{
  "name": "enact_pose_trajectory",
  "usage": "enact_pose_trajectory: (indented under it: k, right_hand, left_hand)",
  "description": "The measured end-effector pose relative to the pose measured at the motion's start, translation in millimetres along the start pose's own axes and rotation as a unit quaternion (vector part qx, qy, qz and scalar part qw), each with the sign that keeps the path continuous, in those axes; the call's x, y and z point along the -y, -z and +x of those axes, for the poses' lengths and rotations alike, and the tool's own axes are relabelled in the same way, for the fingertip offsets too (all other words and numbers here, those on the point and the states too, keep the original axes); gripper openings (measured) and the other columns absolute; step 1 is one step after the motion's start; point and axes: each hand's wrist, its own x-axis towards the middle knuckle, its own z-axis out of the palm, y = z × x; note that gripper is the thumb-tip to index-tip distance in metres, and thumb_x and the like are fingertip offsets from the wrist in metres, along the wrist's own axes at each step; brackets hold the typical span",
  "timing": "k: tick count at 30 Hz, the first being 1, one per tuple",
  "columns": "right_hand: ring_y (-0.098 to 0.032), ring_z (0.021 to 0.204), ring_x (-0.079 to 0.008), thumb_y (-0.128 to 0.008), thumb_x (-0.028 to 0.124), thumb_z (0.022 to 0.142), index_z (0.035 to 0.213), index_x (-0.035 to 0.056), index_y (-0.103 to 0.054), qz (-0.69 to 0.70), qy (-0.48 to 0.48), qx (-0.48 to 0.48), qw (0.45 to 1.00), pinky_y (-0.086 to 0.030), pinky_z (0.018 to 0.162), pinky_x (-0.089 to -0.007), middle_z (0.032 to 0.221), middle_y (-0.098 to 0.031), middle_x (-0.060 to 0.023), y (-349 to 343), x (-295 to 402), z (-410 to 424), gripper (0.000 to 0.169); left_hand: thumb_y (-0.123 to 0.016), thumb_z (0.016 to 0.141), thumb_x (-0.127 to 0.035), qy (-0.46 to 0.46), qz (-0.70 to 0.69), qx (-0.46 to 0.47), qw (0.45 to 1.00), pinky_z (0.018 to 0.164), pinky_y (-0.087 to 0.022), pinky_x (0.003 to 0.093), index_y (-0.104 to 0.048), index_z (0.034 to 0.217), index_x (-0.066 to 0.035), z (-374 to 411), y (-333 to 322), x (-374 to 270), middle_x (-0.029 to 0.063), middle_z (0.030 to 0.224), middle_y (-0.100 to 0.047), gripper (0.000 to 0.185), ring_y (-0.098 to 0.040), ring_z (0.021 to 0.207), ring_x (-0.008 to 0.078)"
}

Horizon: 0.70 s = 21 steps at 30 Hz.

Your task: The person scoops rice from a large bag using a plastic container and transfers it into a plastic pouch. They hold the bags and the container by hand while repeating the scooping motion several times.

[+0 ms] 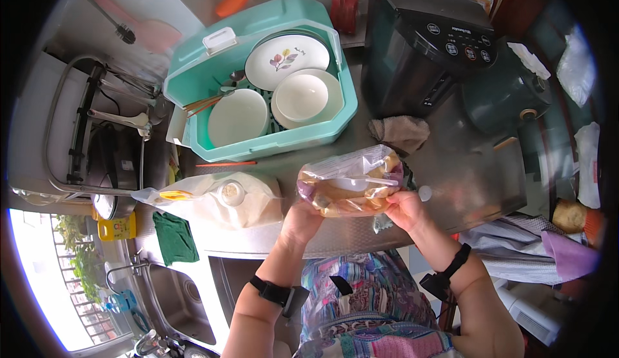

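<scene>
Between my two hands, over the front part of the metal counter, is a clear printed plastic bag of yellowish-brown food. My left hand grips its lower left corner, the fingers partly hidden under the bag. My right hand pinches the lower right edge. A white plastic strip or handle lies across the bag. To the left lies a large translucent bag of pale grain or powder with a yellow clip and a small white cup on it.
Behind stands a teal dish box with plates, bowls and chopsticks. A black hot-water dispenser, a brown cloth and a dark green appliance are at the right. A green cloth and a steel sink are at the left.
</scene>
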Motion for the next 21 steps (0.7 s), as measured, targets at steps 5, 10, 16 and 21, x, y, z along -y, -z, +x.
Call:
enact_pose_trajectory:
  k: [5,10,16,21]
  right_hand:
    - [-0.055,0.121,-0.0335,-0.047,-0.010,0.071,0.124,-0.0065,-0.052,0.044,0.002,-0.017,0.999,-0.041,0.109,-0.0478,0.126,-0.058,-0.0192,-17,1,-3,0.054]
    - [-0.050,0.127,-0.0362,-0.048,-0.001,0.077,0.132,-0.0059,-0.047,-0.043,-0.009,-0.057,0.997,-0.040,0.108,-0.0521,0.133,-0.054,-0.0217,-5,6,-3,0.056]
    - [-0.057,0.112,-0.0340,-0.054,0.019,0.089,0.122,0.0010,-0.053,-0.388,0.020,-0.170,0.905,-0.043,0.102,-0.0480,0.118,-0.058,-0.0175,-51,54,-18,0.038]
    - [-0.053,0.117,-0.0294,-0.071,0.015,0.082,0.122,0.0046,-0.051,-0.783,0.219,0.041,0.581,-0.044,0.099,-0.0389,0.120,-0.053,-0.0139,-114,77,6,0.045]
  left_hand:
    - [-0.043,0.063,0.014,-0.005,-0.127,0.098,0.987,0.116,-0.031,0.0494,-0.046,0.133,0.003,12,30,-3,0.0189,0.132,-0.052,0.071,-0.046,0.128,0.0362]
    - [-0.051,0.069,0.008,-0.036,-0.034,0.067,0.997,0.113,-0.034,0.0446,-0.046,0.133,0.000,16,38,5,0.0139,0.132,-0.052,0.065,-0.045,0.129,0.0309]
    - [-0.057,0.084,-0.007,-0.092,0.154,-0.055,0.982,0.101,-0.045,0.0409,-0.040,0.131,0.003,-29,-13,-10,0.0154,0.128,-0.050,0.051,-0.050,0.118,0.0289]
    - [-0.071,0.082,-0.026,-0.223,0.492,-0.201,0.817,0.088,-0.051,0.0436,-0.037,0.129,0.004,-24,-38,0,0.0171,0.119,-0.052,0.066,-0.058,0.099,0.0268]
